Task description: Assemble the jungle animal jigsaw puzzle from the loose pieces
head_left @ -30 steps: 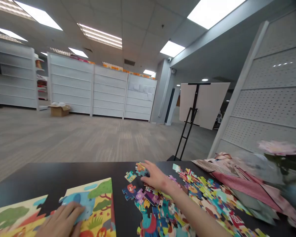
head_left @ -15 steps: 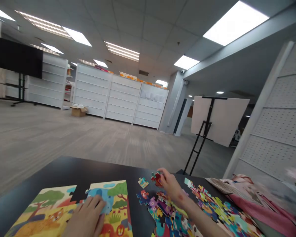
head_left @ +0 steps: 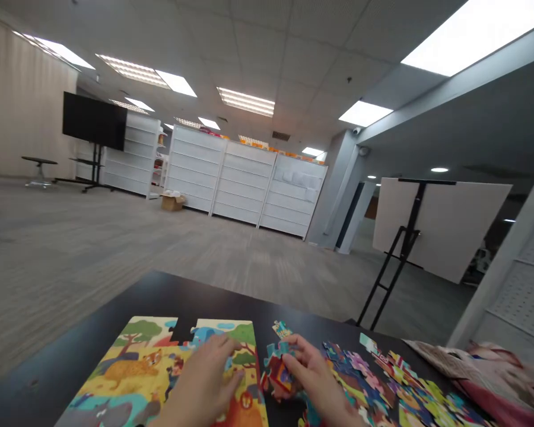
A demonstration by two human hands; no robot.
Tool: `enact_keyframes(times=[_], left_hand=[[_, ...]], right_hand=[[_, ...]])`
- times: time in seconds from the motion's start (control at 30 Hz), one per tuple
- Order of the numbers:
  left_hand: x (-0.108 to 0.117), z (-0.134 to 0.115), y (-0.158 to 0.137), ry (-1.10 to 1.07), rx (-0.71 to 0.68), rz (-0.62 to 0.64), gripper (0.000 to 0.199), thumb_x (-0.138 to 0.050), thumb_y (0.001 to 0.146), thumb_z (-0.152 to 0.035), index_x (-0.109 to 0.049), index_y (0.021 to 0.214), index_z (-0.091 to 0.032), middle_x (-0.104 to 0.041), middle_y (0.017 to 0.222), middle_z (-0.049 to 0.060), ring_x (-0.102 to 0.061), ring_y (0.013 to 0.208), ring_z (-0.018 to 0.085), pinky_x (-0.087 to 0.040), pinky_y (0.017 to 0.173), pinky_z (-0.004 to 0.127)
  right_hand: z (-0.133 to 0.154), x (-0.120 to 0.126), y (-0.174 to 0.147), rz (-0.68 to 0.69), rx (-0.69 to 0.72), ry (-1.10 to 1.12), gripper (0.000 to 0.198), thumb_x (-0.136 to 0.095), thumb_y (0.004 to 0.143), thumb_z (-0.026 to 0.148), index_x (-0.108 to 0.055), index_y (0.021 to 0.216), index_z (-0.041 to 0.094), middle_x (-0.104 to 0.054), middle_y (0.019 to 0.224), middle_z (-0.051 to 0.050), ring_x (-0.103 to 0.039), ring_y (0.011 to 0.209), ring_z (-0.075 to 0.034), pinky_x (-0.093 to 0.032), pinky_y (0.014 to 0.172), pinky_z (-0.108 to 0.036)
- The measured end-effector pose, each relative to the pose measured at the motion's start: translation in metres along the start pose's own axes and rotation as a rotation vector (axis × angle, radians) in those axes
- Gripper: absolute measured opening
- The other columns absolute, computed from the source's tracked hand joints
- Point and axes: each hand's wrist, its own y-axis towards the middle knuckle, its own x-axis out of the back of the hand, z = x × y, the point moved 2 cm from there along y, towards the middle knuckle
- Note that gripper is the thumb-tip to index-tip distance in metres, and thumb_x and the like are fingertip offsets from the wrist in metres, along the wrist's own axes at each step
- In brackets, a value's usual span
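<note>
A jigsaw puzzle (head_left: pixel 131 370) with savanna animals lies on the dark table, mostly joined, with a gap in its top edge. My left hand (head_left: pixel 209 370) is over the puzzle's right half, its fingers loosely apart and holding nothing; it hides part of the picture. Just right of the puzzle, my right hand (head_left: pixel 314 373) pinches a puzzle piece (head_left: pixel 279 373) in red and teal, perhaps a few joined ones. Behind it lies a loose teal and yellow piece (head_left: pixel 282 330). A heap of loose puzzle pieces (head_left: pixel 400 385) spreads to the right, partly hidden by my right forearm.
The black table (head_left: pixel 196 290) ends in front of a carpeted floor. A pink and beige cloth bag (head_left: pixel 493 367) lies at the table's right edge. Beyond stand an easel board (head_left: pixel 463 225), white shelves (head_left: pixel 244 184), a cardboard box (head_left: pixel 172 203) and a screen on a stand (head_left: pixel 94 120).
The view has turned left. My right hand has come nearer the puzzle with its piece, and my left hand has shifted right over the puzzle's right half.
</note>
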Motion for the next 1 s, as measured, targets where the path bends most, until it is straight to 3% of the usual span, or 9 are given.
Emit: enact_keyframes(times=[0.1, 0.2, 0.3, 0.4, 0.63, 0.83, 1.0], left_hand=[[-0.026, -0.007, 0.007, -0.272, 0.033, 0.055, 0.043, -0.066, 0.082, -0.021, -0.06, 0.125, -0.023, -0.071, 0.101, 0.003, -0.068, 0.091, 0.021, -0.053, 0.083, 0.031], [-0.05, -0.008, 0.013, -0.407, 0.028, 0.11, 0.046, -0.058, 0.08, -0.013, -0.057, 0.125, -0.019, -0.069, 0.084, 0.0, -0.069, 0.073, 0.017, -0.051, 0.066, 0.024], [-0.058, -0.007, 0.015, -0.465, -0.008, 0.136, 0.034, -0.056, 0.079, -0.015, -0.063, 0.112, -0.018, -0.068, 0.079, 0.0, -0.068, 0.069, 0.017, -0.048, 0.062, 0.022], [-0.055, -0.008, 0.014, -0.477, -0.03, 0.137, 0.023, -0.058, 0.079, -0.02, -0.067, 0.099, -0.019, -0.068, 0.076, 0.001, -0.066, 0.068, 0.018, -0.045, 0.061, 0.022], [-0.051, -0.009, 0.014, -0.55, -0.029, 0.122, 0.027, -0.057, 0.085, -0.03, -0.068, 0.107, -0.018, -0.067, 0.078, 0.003, -0.064, 0.073, 0.02, -0.043, 0.064, 0.027], [-0.042, -0.013, 0.012, -0.682, -0.023, 0.155, 0.031, -0.055, 0.084, -0.034, -0.065, 0.107, -0.016, -0.06, 0.081, 0.002, -0.061, 0.072, 0.018, -0.043, 0.066, 0.028], [-0.039, -0.018, 0.012, -0.768, -0.028, 0.235, 0.036, -0.049, 0.086, -0.041, -0.064, 0.107, -0.015, -0.059, 0.079, 0.002, -0.058, 0.065, 0.017, -0.045, 0.062, 0.028]], right_hand=[[0.002, -0.012, -0.008, 0.054, 0.012, 0.046, 0.049, -0.074, 0.083, 0.066, -0.054, 0.101, 0.026, -0.074, 0.077, 0.0, -0.073, 0.056, -0.019, -0.05, 0.048, -0.025], [0.006, -0.006, -0.012, -0.006, 0.126, 0.007, 0.042, -0.08, 0.08, 0.061, -0.062, 0.087, 0.023, -0.077, 0.092, -0.006, -0.075, 0.081, -0.024, -0.057, 0.068, -0.032], [0.007, 0.01, -0.012, -0.127, 0.261, -0.077, 0.038, -0.085, 0.075, 0.055, -0.068, 0.068, 0.021, -0.074, 0.119, -0.013, -0.068, 0.113, -0.031, -0.052, 0.094, -0.041], [0.005, 0.022, -0.011, -0.168, 0.293, -0.118, 0.032, -0.085, 0.075, 0.047, -0.07, 0.059, 0.023, -0.068, 0.132, -0.012, -0.062, 0.126, -0.032, -0.047, 0.102, -0.043], [-0.001, 0.016, -0.014, -0.098, 0.249, -0.131, 0.02, -0.079, 0.079, 0.036, -0.077, 0.061, 0.026, -0.072, 0.122, -0.011, -0.07, 0.11, -0.03, -0.051, 0.093, -0.041], [0.001, 0.007, -0.017, -0.029, 0.227, -0.234, 0.015, -0.071, 0.079, 0.026, -0.076, 0.065, 0.025, -0.072, 0.124, -0.01, -0.067, 0.116, -0.029, -0.048, 0.099, -0.042], [0.002, -0.002, -0.019, -0.027, 0.291, -0.343, 0.018, -0.059, 0.078, 0.017, -0.07, 0.066, 0.024, -0.076, 0.09, -0.005, -0.072, 0.086, -0.022, -0.053, 0.08, -0.033]])
